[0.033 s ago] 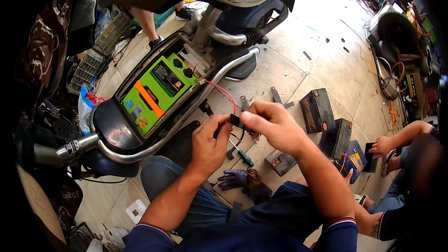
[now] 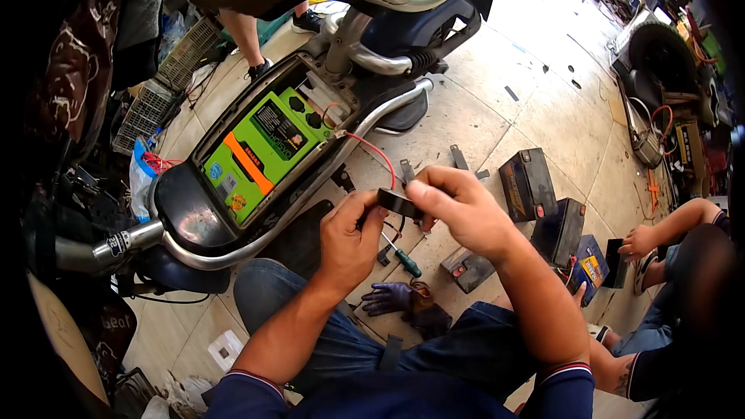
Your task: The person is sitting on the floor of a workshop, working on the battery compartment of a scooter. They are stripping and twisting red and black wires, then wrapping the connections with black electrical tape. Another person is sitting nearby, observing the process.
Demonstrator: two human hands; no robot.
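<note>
My left hand is closed, pinching one end of a small black band-like piece; its exact kind is not clear. On its other side my right hand grips the same piece between thumb and fingers. From the scooter's open compartment a red wire runs down to the hands, and its end is hidden behind them. Inside that compartment lies a green battery pack with an orange strap. Below my hands a screwdriver with a green handle rests on the floor beside dark cable.
Black batteries stand on the tiles at right, near a co-worker's hand and a blue boxy battery. A dark glove lies before my knees. The scooter's metal rail borders the compartment. Crates stand beyond.
Between my fingers, more of the black piece shows now. My right hand has shifted slightly right, away from my left. The scooter and battery pack stay put.
</note>
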